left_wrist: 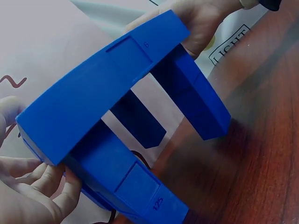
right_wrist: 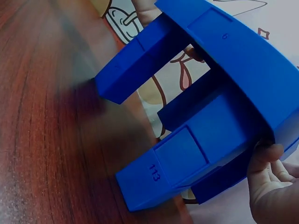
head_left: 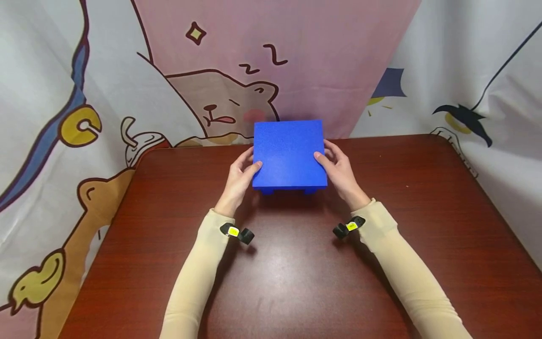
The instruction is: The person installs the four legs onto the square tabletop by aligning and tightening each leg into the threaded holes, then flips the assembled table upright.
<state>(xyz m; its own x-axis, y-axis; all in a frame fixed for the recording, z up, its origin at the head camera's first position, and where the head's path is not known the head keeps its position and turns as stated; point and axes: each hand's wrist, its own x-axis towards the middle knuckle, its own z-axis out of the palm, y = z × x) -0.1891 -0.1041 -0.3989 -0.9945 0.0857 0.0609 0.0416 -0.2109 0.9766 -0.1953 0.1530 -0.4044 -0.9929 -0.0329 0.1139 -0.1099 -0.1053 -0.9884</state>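
A small blue stool (head_left: 288, 153), with a flat square top and several thick legs, stands upright near the far side of the table. My left hand (head_left: 239, 179) grips its left edge, thumb over the top and fingers curled at the side. Opposite it, my right hand (head_left: 340, 174) holds the right edge the same way. In the left wrist view a front leg (left_wrist: 135, 182) bears the number 125; in the right wrist view another front leg (right_wrist: 173, 163) bears 113. Whether the feet touch the table I cannot tell.
The brown wooden table (head_left: 279, 282) reaches toward me, its far edge close behind the stool. A cartoon-printed curtain (head_left: 322, 61) hangs behind the table and along its sides. Black devices with yellow labels, such as the left wrist device (head_left: 233, 231), jut inward from both sleeves.
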